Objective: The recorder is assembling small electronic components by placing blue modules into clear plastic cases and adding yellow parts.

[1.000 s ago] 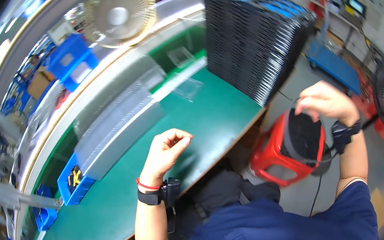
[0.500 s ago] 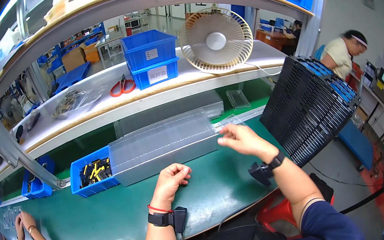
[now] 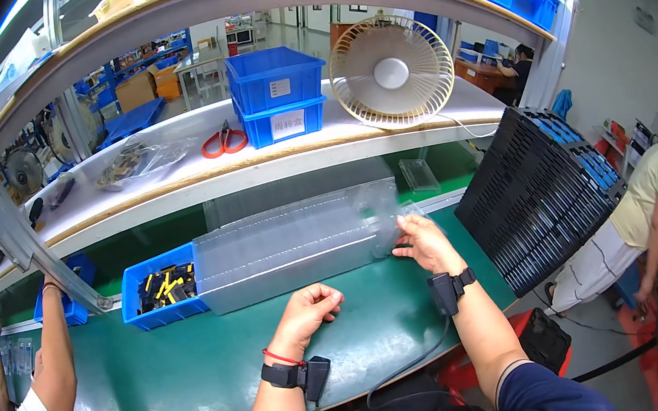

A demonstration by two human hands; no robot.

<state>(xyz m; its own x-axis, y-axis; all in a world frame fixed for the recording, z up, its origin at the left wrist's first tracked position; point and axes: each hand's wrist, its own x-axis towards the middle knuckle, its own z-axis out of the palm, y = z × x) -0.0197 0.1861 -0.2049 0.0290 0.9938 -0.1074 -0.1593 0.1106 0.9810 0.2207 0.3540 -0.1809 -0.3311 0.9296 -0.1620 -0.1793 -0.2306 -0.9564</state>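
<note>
My right hand (image 3: 429, 247) is closed on the edge of a clear plastic tray (image 3: 380, 208), which stands tilted at the right end of a long grey, translucent plastic-covered stack (image 3: 288, 241). The tray is see-through, so its outline is hard to follow. Over the green table in front of the stack, my left hand (image 3: 308, 316) hovers with its fingers curled in and the thumb against the forefinger; nothing shows in it. A blue bin (image 3: 166, 315) of black and yellow small parts adjoins the stack's left end.
A tall leaning pile of black trays (image 3: 534, 198) stands at the right. The shelf above carries blue boxes (image 3: 279, 90), a fan (image 3: 392, 73) and red-handled cutters (image 3: 224, 142). A co-worker's arm (image 3: 55, 362) reaches in at the left; another person (image 3: 641, 212) bends at the right.
My right hand has closed on the clear tray and raised it at the stack's right end. My left hand stays curled. The left co-worker's arm has reached forward; the person at right bends lower.
</note>
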